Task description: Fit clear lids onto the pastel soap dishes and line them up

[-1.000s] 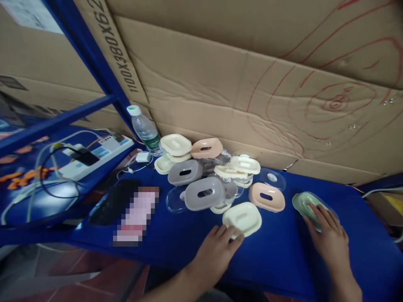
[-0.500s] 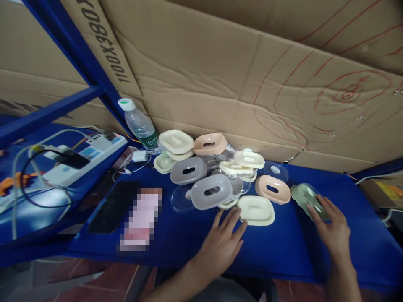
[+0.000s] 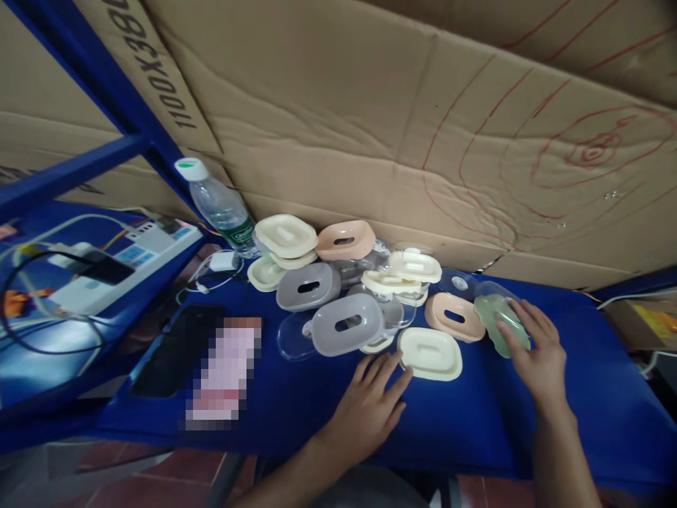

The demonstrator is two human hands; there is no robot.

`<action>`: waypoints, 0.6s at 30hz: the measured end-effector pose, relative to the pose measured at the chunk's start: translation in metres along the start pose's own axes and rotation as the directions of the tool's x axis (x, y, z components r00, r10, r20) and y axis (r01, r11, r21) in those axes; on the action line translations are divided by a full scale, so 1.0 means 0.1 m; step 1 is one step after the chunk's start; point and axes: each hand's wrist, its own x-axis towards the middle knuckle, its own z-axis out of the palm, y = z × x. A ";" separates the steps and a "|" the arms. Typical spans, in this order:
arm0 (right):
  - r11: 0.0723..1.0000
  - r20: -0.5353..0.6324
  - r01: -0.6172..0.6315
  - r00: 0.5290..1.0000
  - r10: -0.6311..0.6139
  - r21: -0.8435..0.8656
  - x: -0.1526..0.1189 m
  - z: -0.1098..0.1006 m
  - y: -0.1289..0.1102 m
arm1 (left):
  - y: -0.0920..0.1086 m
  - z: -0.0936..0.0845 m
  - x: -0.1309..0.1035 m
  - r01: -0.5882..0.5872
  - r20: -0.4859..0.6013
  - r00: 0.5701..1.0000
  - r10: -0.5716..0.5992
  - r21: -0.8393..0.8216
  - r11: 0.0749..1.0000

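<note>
My right hand (image 3: 537,353) grips a translucent green soap dish (image 3: 500,324) with a wavy edge, thumb on the near side and fingers over its far right end. Part of a clear cover shows behind this dish. My left hand (image 3: 367,402) lies spread above the table, fingers apart, holding nothing. Its fingertips reach the near left edge of a cream oval tray (image 3: 429,354); I cannot tell whether they touch. A grey soap dish (image 3: 348,324) with a slot lies just beyond the left hand. Left of the green dish sits a peach soap dish (image 3: 455,317).
Several more dish parts are heaped at the back, including a cream tray (image 3: 286,236) and another peach dish (image 3: 345,240). A water bottle (image 3: 225,212) leans by the cardboard (image 3: 328,106). A black phone (image 3: 177,353) and a power strip (image 3: 127,264) lie left.
My right hand has moved left with the green soap dish, which now sits closer to the peach one and is turned differently. My left hand stays near the cream tray. The view has shifted slightly.
</note>
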 end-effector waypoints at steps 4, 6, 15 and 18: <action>0.962 0.253 0.273 0.930 -0.267 0.011 0.44 0.25 -0.15 | -0.02 0.02 0.01 0.003 0.005 1.000 -0.003 -0.025 1.000; 0.959 0.296 0.284 0.917 -0.268 -0.013 0.56 0.36 -0.21 | -0.03 0.02 0.02 0.006 0.010 1.000 -0.005 -0.039 0.999; 0.953 0.082 -0.076 0.991 0.104 -0.293 0.05 0.08 0.25 | -0.02 0.05 0.00 0.011 0.021 1.000 -0.010 -0.032 0.999; 0.944 0.101 -0.113 0.983 0.151 -0.309 -0.24 0.02 0.57 | 0.00 0.07 0.01 0.029 0.007 1.000 -0.028 -0.021 0.999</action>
